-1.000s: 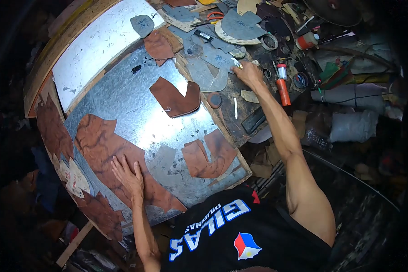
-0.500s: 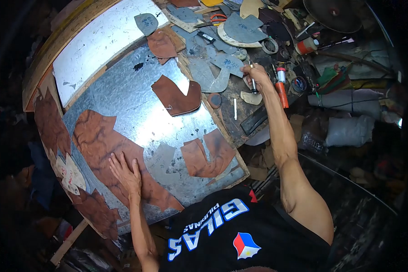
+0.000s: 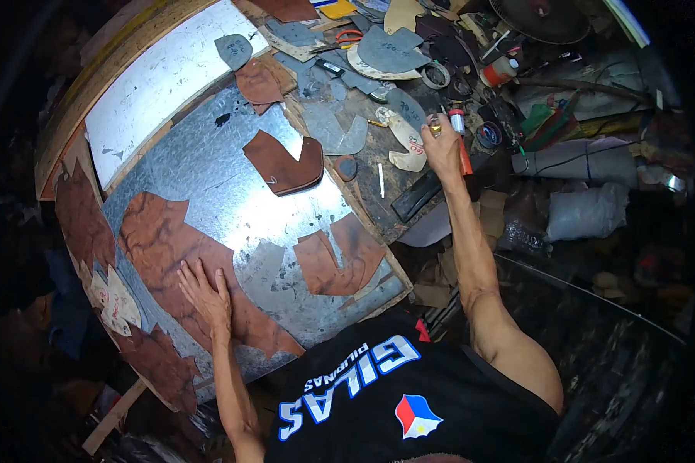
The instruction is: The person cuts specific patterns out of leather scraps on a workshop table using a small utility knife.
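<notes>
Lying flat with fingers spread, the left hand [image 3: 206, 295] covers part of the large brown marbled piece [image 3: 179, 241], which stretches along the left side of the metal-covered tabletop [image 3: 201, 158] to its near edge. Beyond the right edge, the right hand [image 3: 442, 147] curls around a small shiny item [image 3: 435, 126], mostly hidden, beside a pale pattern [image 3: 404, 139] with red writing.

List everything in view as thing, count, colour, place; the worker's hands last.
Metal board: 1, silver, left
Marbled sheet: 1, brown, board's left
Notched shapes: at least 2, brown, board's right
Panel: 1, white, upper left
Templates: several, grey, upper centre
Tape roll: 1, pale, upper centre
Bag: 1, whitish, right
Other clutter: uncountable, mixed, throughout
Shirt: 1, black, bottom
Left hand: 1, bare, on sheet
Right hand: 1, bare, upper centre-right, apparently holding small tool
</notes>
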`<control>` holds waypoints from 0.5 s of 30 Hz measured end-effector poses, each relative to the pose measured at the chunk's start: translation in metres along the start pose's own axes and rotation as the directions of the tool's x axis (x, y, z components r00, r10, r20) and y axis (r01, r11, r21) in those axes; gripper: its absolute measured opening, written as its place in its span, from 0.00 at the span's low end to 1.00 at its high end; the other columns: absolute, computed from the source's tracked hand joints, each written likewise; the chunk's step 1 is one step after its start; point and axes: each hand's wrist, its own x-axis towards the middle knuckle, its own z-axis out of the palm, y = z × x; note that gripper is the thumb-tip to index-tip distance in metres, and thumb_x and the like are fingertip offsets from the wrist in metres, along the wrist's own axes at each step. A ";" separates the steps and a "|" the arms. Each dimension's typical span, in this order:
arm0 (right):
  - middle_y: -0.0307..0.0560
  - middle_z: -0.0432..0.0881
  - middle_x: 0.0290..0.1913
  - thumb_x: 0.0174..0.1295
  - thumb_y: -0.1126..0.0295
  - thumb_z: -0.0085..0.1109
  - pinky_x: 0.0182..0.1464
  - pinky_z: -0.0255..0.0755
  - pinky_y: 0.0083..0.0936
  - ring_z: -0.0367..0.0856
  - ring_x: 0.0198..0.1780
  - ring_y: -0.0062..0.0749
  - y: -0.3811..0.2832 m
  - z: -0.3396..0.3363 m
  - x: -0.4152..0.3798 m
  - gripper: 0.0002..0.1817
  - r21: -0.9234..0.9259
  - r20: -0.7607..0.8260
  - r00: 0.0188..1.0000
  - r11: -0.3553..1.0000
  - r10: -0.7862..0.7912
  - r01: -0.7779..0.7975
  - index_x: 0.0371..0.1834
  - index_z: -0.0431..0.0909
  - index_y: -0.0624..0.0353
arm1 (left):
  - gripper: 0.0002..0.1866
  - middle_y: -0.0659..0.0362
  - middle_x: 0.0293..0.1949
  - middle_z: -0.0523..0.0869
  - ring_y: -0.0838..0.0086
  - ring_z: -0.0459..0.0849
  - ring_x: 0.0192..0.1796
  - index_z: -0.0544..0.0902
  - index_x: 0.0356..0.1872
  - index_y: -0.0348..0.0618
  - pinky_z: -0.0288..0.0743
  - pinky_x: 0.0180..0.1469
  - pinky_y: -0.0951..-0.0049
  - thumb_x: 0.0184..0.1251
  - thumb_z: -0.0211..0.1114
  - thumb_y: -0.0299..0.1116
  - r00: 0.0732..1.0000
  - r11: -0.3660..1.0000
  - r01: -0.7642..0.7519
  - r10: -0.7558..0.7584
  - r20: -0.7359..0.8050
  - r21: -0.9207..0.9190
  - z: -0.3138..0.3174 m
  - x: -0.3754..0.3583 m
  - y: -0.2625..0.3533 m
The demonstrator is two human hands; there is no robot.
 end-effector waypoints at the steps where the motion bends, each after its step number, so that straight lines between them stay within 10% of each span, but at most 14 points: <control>1: 0.53 0.78 0.31 0.60 0.76 0.58 0.31 0.74 0.34 0.81 0.29 0.41 0.000 0.001 -0.004 0.07 -0.161 -0.053 0.957 0.949 -0.284 0.273 0.39 0.74 0.64 | 0.28 0.45 0.76 0.58 0.49 0.52 0.78 0.70 0.69 0.42 0.45 0.77 0.47 0.74 0.56 0.48 1.000 1.000 -0.001 0.001 -0.003 -0.001 0.000 0.000 0.000; 2: 0.56 0.79 0.36 0.60 0.77 0.57 0.37 0.76 0.37 0.83 0.36 0.47 0.002 0.002 -0.008 0.07 -0.327 -0.058 0.835 0.800 -0.548 0.502 0.41 0.75 0.64 | 0.28 0.45 0.76 0.58 0.49 0.52 0.78 0.70 0.69 0.42 0.45 0.77 0.47 0.74 0.56 0.48 1.000 1.000 0.000 0.000 -0.006 -0.001 0.001 0.000 -0.001; 3: 0.53 0.78 0.45 0.57 0.79 0.58 0.47 0.74 0.41 0.79 0.48 0.53 0.003 0.003 -0.015 0.11 -0.265 -0.014 0.901 0.870 -0.434 0.415 0.44 0.76 0.59 | 0.29 0.45 0.76 0.58 0.49 0.52 0.78 0.70 0.69 0.43 0.45 0.76 0.47 0.74 0.56 0.48 1.000 1.000 -0.001 0.001 -0.011 -0.007 0.002 0.001 -0.001; 11: 0.50 0.77 0.44 0.53 0.78 0.62 0.45 0.76 0.44 0.80 0.46 0.52 0.033 0.004 -0.033 0.18 -0.527 0.143 0.890 0.728 -0.432 0.439 0.48 0.78 0.51 | 0.30 0.45 0.76 0.59 0.49 0.53 0.78 0.70 0.69 0.43 0.45 0.76 0.48 0.74 0.56 0.50 1.000 1.000 -0.013 0.013 -0.013 -0.009 0.003 0.000 -0.003; 15: 0.52 0.81 0.40 0.57 0.77 0.60 0.44 0.76 0.43 0.82 0.42 0.55 0.044 0.008 -0.030 0.19 -0.378 0.067 0.922 0.846 -0.381 0.377 0.52 0.78 0.51 | 0.30 0.45 0.76 0.59 0.48 0.52 0.78 0.70 0.69 0.43 0.44 0.77 0.48 0.74 0.55 0.50 1.000 1.000 -0.011 0.011 -0.013 -0.007 0.005 0.000 -0.003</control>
